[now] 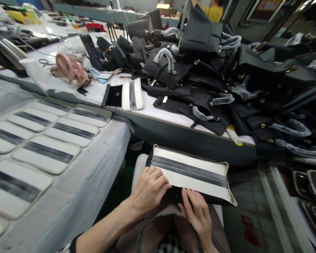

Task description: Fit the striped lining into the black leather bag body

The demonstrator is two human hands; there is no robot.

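A cream panel with a dark grey stripe (192, 170) lies across my lap on top of a black piece. My left hand (149, 188) rests on the panel's near left corner, fingers curled over its edge and pressing it down. My right hand (197, 211) presses its fingers against the panel's near edge at the middle, fingers together and bent. Both hands grip the same panel.
Several matching striped panels (48, 153) lie in rows on the white-covered table at left. A heap of black handbags (226, 80) fills the bench ahead. A pink fan (70, 68) stands at back left. Another person in yellow (213, 12) is behind the bags. Dark trays (312, 191) sit at right.
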